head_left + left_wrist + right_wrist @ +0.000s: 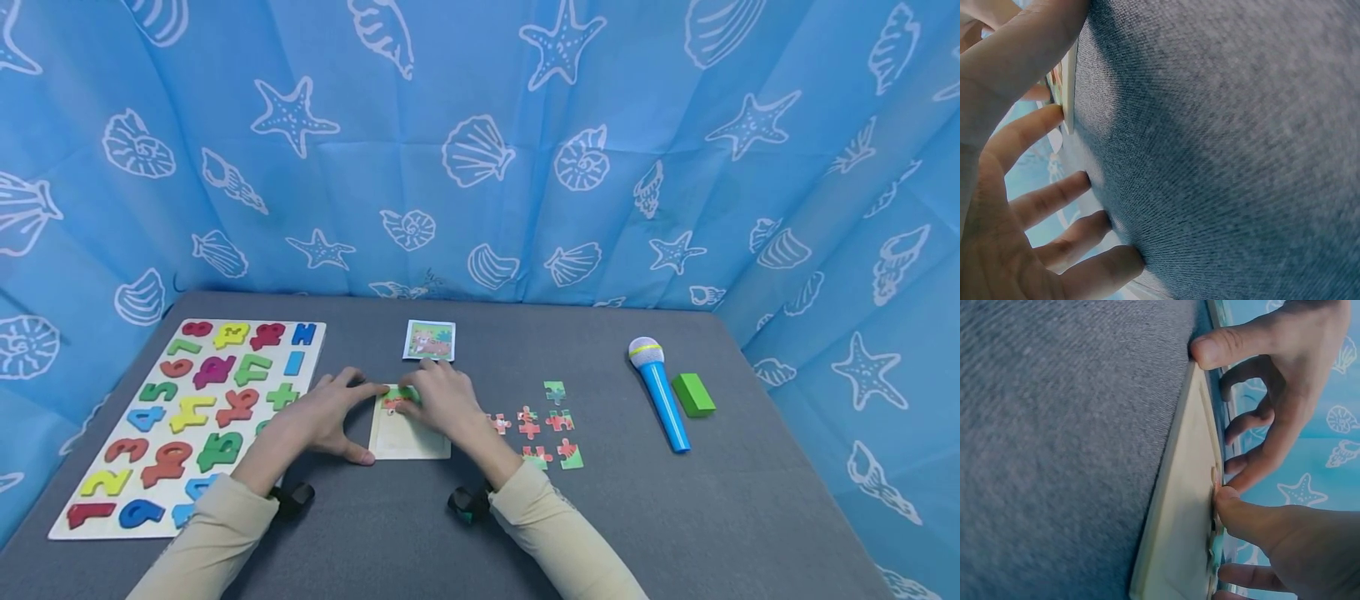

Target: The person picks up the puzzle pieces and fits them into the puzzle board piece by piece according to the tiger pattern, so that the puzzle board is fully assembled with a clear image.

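Observation:
A pale wooden puzzle tray (411, 439) lies on the dark table, with a few orange and green puzzle pieces (392, 400) along its far side. My left hand (318, 418) spans the tray's left side, thumb at the near corner and index fingertip by the far one; its other fingers spread over the cloth. Over the tray's far right part, my right hand (444, 402) pinches a puzzle piece (410, 393) between thumb and fingers, low against the tray. The right wrist view shows that thumb (1229, 495) on the pieces. Fingers partly cover the piece.
Several loose puzzle pieces (528, 423) lie right of the tray. Behind it is a small picture card (431, 340). A number board (187, 425) stands left of my left arm. Further right are a toy microphone (662, 396) and a green block (693, 395). A blue curtain (480, 150) hangs behind.

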Motion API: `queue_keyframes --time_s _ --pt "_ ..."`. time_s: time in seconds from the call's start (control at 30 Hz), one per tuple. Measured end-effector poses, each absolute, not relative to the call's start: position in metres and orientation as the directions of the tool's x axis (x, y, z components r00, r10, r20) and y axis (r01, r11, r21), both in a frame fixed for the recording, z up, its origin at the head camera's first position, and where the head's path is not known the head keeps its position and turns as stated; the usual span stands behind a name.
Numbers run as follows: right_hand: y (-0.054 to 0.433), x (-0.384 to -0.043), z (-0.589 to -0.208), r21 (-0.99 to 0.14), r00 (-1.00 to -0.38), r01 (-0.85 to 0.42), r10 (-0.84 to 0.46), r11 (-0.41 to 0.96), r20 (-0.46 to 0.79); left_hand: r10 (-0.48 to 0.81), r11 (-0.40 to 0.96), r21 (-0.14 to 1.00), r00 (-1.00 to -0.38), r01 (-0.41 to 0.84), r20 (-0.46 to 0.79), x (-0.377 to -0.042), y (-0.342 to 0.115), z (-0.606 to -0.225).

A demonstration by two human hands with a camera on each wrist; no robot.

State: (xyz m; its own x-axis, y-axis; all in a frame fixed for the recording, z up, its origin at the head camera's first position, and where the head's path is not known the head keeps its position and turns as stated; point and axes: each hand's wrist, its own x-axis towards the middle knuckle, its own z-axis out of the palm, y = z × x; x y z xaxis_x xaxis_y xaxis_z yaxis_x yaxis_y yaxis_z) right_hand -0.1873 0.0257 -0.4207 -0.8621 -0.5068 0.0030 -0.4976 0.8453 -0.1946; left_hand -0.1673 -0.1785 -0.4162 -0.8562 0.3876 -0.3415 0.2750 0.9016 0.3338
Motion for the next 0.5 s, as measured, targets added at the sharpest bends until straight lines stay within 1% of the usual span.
queue_keyframes --time_s 0.3,0.5 --pt "0.0282 -0.1881 -0.4208 -0.203 -0.858 -0.504 -0.514 0.84 0.001 0.386 0.901 0.342 -0.856 0.268 -0.345 -0.1671 -0.1782 -0.4142" --pt "0.0283 -0.1883 -0.4222 -0.206 -0.858 -0.496 -0.512 0.843 -0.03 0.389 0.901 0.336 -0.856 0.276 -0.339 -0.167 -0.1777 -0.4156"
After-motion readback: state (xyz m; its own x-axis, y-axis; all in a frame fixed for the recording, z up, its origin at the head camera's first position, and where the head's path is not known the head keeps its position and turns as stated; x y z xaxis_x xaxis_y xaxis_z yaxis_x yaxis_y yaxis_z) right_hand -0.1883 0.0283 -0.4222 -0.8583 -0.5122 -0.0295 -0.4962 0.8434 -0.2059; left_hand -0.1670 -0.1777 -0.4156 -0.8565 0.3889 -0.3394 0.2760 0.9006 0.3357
